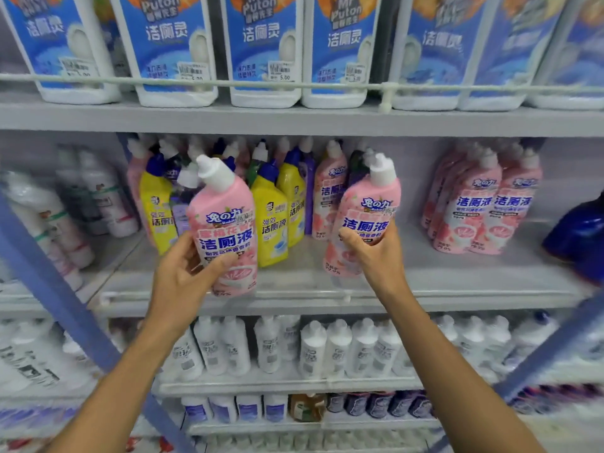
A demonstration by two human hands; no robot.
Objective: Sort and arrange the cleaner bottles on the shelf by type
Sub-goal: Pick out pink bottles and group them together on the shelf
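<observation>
Left hand [183, 276] and right hand [376, 253] grip pink bottles [225, 223], perhaps above bare shelf [451, 273].

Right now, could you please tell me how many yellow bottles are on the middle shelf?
3 yellow bottles: one left of the pink bottle in the left hand, one right of it, one behind that. Others may be hidden.

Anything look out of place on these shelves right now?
Yes: the middle cluster mixes yellow bottles, purple bottles and a pink bottle, unlike the sorted pink group at right. Lower down, one amber bottle breaks a row of differently coloured ones.
</observation>
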